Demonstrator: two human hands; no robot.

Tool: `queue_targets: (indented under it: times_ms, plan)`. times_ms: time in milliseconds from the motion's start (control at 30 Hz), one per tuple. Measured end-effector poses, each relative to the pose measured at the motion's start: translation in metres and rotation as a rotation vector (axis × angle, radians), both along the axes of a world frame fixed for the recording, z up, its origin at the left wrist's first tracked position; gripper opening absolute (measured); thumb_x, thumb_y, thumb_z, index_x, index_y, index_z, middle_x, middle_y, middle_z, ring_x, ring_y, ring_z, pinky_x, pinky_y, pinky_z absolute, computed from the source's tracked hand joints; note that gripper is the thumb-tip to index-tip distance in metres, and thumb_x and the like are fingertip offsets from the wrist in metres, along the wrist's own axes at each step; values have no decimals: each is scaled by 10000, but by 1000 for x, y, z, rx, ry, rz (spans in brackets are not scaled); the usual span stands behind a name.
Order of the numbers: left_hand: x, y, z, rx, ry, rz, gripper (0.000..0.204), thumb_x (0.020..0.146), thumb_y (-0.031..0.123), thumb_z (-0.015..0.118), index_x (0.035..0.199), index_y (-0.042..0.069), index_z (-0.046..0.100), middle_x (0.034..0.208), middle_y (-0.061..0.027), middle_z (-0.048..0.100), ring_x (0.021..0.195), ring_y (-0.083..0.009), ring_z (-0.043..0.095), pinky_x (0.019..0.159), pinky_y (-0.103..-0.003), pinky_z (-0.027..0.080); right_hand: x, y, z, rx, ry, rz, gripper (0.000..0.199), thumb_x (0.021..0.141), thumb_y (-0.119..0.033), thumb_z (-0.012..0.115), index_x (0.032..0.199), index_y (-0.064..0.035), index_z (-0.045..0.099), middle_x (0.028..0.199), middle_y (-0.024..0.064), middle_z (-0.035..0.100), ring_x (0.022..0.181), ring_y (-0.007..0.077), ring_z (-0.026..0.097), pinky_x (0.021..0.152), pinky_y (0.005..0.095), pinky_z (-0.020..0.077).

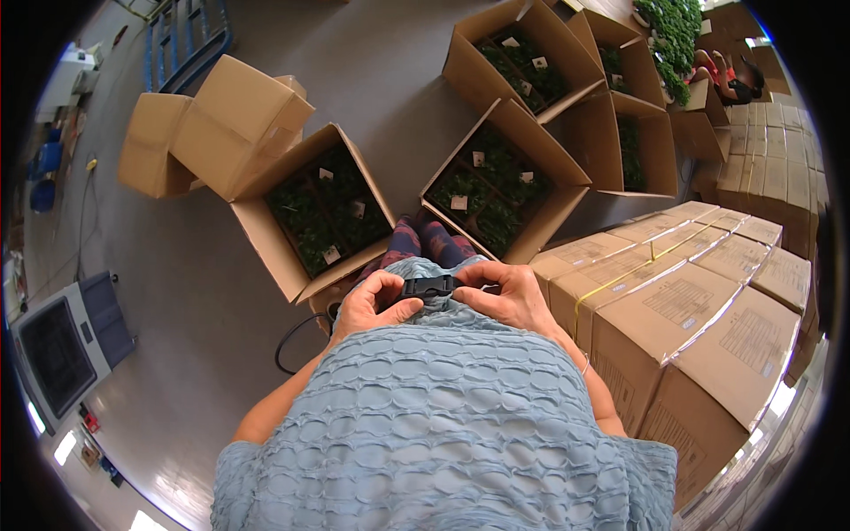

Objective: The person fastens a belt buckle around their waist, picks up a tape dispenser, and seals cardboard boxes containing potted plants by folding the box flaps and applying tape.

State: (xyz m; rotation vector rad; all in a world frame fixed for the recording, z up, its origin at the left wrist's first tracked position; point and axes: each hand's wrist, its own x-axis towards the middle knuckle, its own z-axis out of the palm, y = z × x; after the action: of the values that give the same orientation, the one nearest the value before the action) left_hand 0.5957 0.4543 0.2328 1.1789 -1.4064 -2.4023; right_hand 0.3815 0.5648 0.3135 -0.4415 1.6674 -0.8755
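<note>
At my waist, in front of my blue textured top, is a black plastic side-release buckle (pixel 428 287). My left hand (pixel 367 305) pinches its left end between thumb and fingers. From the other side, my right hand (pixel 505 294) grips the right end, thumb below and fingers above. The buckle's two halves look joined. Just beyond my legs stand two open cardboard boxes: the left box (pixel 262 246) and the right box (pixel 551 212). Green leafy plants (pixel 487 196) with small white tags fill both, split by dividers.
Strapped cartons (pixel 646 310) are stacked close on my right. More open boxes (pixel 531 62) of plants stand ahead, with a person (pixel 739 81) at far right. Closed cartons (pixel 235 124), a blue metal cart (pixel 181 44) and a grey-framed machine (pixel 57 354) are at left.
</note>
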Motion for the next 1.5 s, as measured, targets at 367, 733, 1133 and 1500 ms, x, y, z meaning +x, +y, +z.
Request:
queue_targets:
  times_ms: [367, 733, 1133, 1500]
  plan:
    - [-10, -9, 11, -252, -47, -94, 409, 832, 82, 803, 1193, 42, 614, 975, 2, 623, 952, -90, 607, 873, -244, 481, -6, -1, -15, 68, -71, 224, 384, 834, -239, 756, 1117, 14, 696, 770, 30, 636, 707, 77, 552, 627, 257, 457]
    - [7, -34, 27, -314, -142, -346, 380, 846, 122, 778, 1193, 43, 646, 1043, -32, 627, 1017, -128, 595, 904, -269, 475, 5, -31, -24, -3, -25, 265, 457, 799, -285, 793, 1089, 58, 712, 914, 145, 732, 819, 164, 657, 762, 302, 519]
    - [64, -21, 28, -493, -316, -224, 317, 824, 211, 770, 1091, 51, 713, 1001, -47, 592, 918, -147, 625, 714, -265, 503, 19, -64, -25, 164, -99, 221, 388, 791, -231, 792, 1033, 64, 725, 827, 57, 689, 772, 110, 607, 710, 251, 479]
    - [75, -8, 11, 43, -225, 120, 194, 931, 119, 655, 1078, -4, 624, 938, -1, 634, 872, -83, 581, 760, -254, 492, 34, -71, -34, 73, -37, 576, 402, 800, -324, 755, 1064, -23, 729, 906, 126, 705, 835, 204, 639, 809, 329, 504]
